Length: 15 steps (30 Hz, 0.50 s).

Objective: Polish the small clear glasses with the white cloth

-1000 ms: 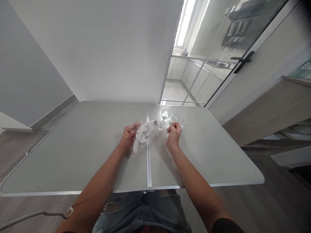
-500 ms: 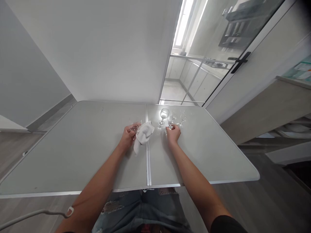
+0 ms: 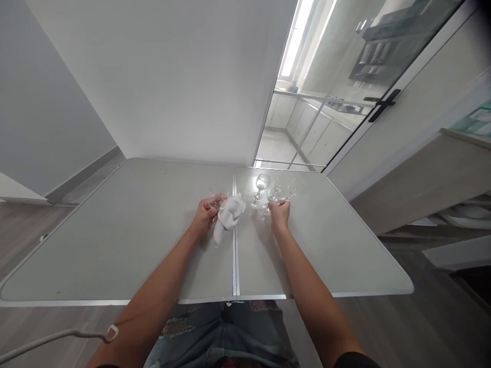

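My left hand (image 3: 207, 212) is closed around a clear wine glass (image 3: 217, 200), mostly hidden behind the fingers. A crumpled white cloth (image 3: 231, 212) sits against this glass on its right side, one corner hanging down; whether part of it is inside the bowl I cannot tell. My right hand (image 3: 281, 210) pinches another stemmed glass (image 3: 274, 193) low on the bowl or at the stem, with its round foot showing left of the thumb. Beside it, a third wine glass (image 3: 263, 181) stands upright. Further clear glass (image 3: 291, 188) shows behind my right hand, its outline faint.
The pale folding table (image 3: 115, 245) has a metal seam (image 3: 235, 255) down its middle. A white wall (image 3: 172, 92) meets its far edge. Back right is a glass door (image 3: 307, 122); shelves (image 3: 414, 189) stand at the right. A grey cable (image 3: 57, 336) hangs lower left.
My right hand has moved slightly right, and more of the foot of its glass now shows. My left hand keeps its glass and cloth. The whole view has shifted slightly.
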Motion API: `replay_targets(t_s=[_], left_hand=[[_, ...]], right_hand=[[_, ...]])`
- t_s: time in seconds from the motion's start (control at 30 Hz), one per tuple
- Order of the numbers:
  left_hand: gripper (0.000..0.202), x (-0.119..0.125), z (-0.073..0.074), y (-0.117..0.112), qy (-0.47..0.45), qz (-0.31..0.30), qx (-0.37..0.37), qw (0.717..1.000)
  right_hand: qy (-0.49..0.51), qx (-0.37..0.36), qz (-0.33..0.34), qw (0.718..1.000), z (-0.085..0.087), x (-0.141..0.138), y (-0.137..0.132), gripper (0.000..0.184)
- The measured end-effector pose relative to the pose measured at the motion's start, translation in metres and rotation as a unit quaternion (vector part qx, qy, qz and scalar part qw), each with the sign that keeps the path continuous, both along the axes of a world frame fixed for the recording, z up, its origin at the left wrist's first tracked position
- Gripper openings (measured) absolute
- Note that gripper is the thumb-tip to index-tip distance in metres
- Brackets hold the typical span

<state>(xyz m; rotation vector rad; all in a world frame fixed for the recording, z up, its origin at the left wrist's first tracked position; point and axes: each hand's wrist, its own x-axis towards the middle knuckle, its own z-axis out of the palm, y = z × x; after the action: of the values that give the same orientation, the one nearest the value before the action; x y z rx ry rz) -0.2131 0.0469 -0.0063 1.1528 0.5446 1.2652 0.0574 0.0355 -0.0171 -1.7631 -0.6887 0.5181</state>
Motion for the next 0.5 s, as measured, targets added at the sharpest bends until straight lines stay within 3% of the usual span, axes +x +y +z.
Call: replay_targets(t_s=[0.1,0.33,0.5], left_hand=[[0.077,-0.002,-0.001,0.0,0.005,0.002,0.0,1.0],[0.071,-0.002,-0.006,0.003,-0.024,-0.015,0.006,1.0],[0.069,-0.001,-0.006,0.004,-0.018,-0.007,0.004,1.0]], right_hand=[[0.049,0.028,-0.021,0.998,0.005,-0.001,-0.004,0.03],[0.086,-0.001,0.024,0.996,0.0,-0.005,0.0,0.063],[0.047,0.016,0.06,0.997,-0.016,0.001,0.006,0.048]])
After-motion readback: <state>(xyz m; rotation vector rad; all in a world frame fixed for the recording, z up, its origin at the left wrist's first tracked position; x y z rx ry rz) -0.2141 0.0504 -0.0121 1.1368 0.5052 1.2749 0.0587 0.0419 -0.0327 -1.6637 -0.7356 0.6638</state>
